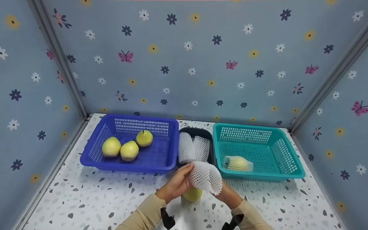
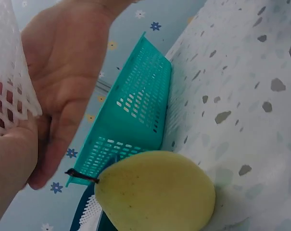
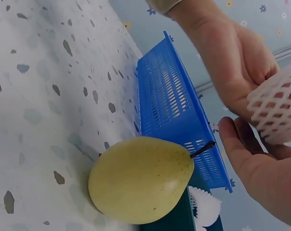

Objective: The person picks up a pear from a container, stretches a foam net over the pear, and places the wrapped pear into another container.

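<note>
A white foam net sleeve (image 1: 205, 177) is held up between both hands, its wide end spread out. My left hand (image 1: 178, 182) grips its left side, and fingers show through the mesh in the left wrist view. My right hand (image 3: 270, 180) holds the sleeve from the other side; in the head view the net hides most of that hand. Below the hands a yellow-green pear (image 2: 157, 192) stands on the speckled table, stem up, touched by neither hand. The head view shows only its lower part beneath the sleeve.
At the left a blue basket (image 1: 133, 167) holds three pears (image 1: 129, 150). Behind the hands, a dark bin (image 1: 211, 145) contains more foam sleeves (image 1: 187, 148). To the right, a green basket (image 1: 267, 175) has one net-wrapped pear (image 1: 238, 163). Flowered panels (image 1: 184, 64) enclose the table.
</note>
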